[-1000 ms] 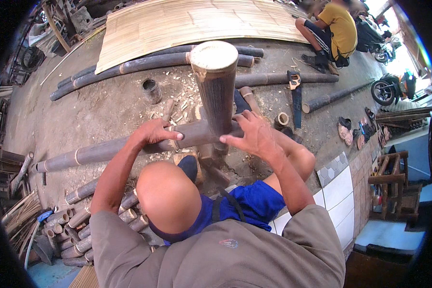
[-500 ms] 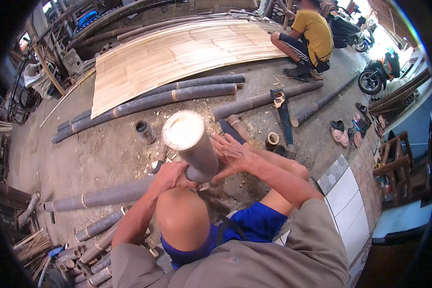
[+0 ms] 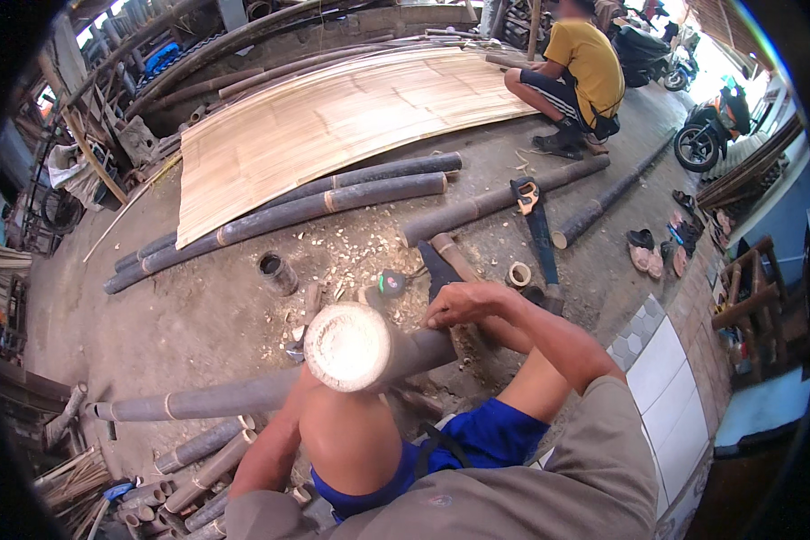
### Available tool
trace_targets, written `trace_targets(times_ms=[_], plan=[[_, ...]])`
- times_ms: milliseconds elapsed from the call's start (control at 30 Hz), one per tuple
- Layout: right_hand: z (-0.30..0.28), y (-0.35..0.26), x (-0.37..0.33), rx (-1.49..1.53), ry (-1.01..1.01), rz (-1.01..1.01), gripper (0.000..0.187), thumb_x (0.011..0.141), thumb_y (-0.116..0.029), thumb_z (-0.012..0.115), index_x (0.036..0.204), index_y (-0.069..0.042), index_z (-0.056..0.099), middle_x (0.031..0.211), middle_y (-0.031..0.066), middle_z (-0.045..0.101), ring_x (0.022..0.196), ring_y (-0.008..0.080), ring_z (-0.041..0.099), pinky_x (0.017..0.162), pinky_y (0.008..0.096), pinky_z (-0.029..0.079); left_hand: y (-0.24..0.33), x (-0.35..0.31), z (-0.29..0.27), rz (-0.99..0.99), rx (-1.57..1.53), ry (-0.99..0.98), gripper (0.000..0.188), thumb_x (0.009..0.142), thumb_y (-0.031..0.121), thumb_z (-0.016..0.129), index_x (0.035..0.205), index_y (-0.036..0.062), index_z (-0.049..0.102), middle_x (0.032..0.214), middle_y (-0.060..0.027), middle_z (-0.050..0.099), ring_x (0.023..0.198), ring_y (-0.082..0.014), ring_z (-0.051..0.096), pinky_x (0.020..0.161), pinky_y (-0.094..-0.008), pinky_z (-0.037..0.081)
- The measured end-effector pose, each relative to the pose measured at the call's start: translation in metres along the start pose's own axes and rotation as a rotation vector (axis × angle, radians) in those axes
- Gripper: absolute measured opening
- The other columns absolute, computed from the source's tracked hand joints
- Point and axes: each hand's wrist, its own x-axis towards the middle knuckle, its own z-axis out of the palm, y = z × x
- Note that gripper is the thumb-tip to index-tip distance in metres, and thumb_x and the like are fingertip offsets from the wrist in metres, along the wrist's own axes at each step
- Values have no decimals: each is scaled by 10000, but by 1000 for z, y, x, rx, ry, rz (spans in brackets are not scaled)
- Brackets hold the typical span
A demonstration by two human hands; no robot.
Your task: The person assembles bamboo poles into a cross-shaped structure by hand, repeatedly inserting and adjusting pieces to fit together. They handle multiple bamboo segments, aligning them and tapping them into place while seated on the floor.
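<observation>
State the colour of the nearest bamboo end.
The bamboo end is creamy white; clearest in head view.

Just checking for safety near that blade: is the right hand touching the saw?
Apart. The head view shows the saw lying beyond the right hand, with floor plainly visible between them.

Left hand [image 3: 304, 387] mostly hidden behind the raised bamboo [image 3: 346, 348] and the knee [image 3: 349, 425] — grip cannot be determined. The raised bamboo's lower length is concealed by its own cut end. Co-worker's [image 3: 587, 67] face blurred. Shirt [image 3: 531, 490] and bamboo pile [image 3: 209, 470] cut off by the lower edge — shirt emblem [image 3: 439, 501] too small to make out.
</observation>
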Motion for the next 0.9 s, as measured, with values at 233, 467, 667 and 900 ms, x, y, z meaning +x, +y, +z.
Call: trace_targets(times_ms=[233,467,667,900], plan=[[7,12,12,-71,68,12,270,1011,-284,687,1057,-18,691,910,169,745,891,315,732,787,454,538,8,-2,-5,-123,-34,-49,950,614,540,923,1423,126,646,1372,-192,687,1246,-406,665,1050,-480,541],[5,-6,18,-215,-17,65,349,1046,-372,580,1143,-42,639,1065,231,729,1048,449,693,869,546,515,16,-11,-6,-229,-64,-76,962,614,547,924,1430,123,641,1386,-191,679,1250,-403,663,1053,-476,540],[17,38,70,-170,-87,-93,382,1020,-364,604,1111,3,659,1053,262,718,1054,465,689,879,546,511,12,-2,-10,-288,-86,-112,972,614,553,925,1435,120,636,1399,-190,672,1254,-400,662,1056,-473,538],[26,8,109,-231,-30,-326,292,951,-257,616,1053,7,689,980,267,738,952,469,722,813,548,538,8,-6,-19,-359,-87,-111,985,614,561,926,1441,117,631,1413,-188,663,1258,-396,660,1059,-470,536]])
